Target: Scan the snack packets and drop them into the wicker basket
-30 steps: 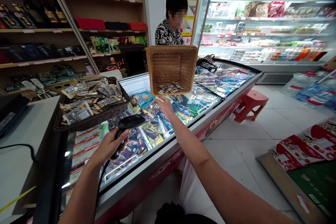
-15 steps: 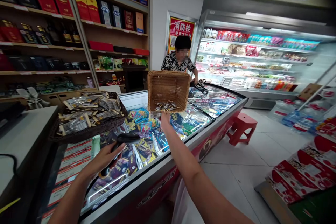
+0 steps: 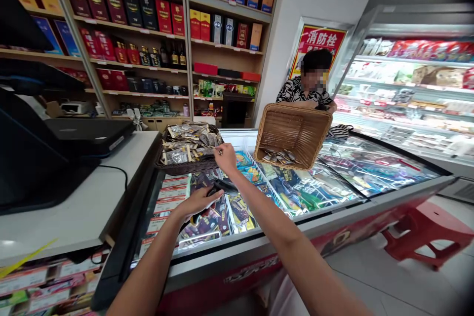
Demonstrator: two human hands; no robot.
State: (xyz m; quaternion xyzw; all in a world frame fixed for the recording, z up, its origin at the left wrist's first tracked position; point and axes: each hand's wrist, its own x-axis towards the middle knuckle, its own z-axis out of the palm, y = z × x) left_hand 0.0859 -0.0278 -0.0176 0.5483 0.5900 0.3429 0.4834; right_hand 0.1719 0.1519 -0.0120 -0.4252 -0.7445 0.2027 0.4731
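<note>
Just below the frame's centre, a black scanner (image 3: 224, 186) was held in the curled left hand (image 3: 202, 201), its long axis slanting up and right, its head pointed rightward over the freezer (image 3: 340, 224). Above it, the right hand (image 3: 224, 154) was placed at the right-hand end of the dark basket (image 3: 187, 167), fingertips drawn close; whether a packet was pinched between them could not be told. The packets (image 3: 194, 134) were heaped in that basket, left of the right hand, which was nearer to them than the left. No single direction was shared by them; the basket's long axis was set roughly across the frame. Farther off, right of centre, the light basket (image 3: 293, 131) was tilted, its mouth turned toward the camera, a few small packets (image 3: 280, 156) gathered along its lower wall. Behind it, a person in a patterned shirt (image 3: 289, 91) was partly hidden.
</note>
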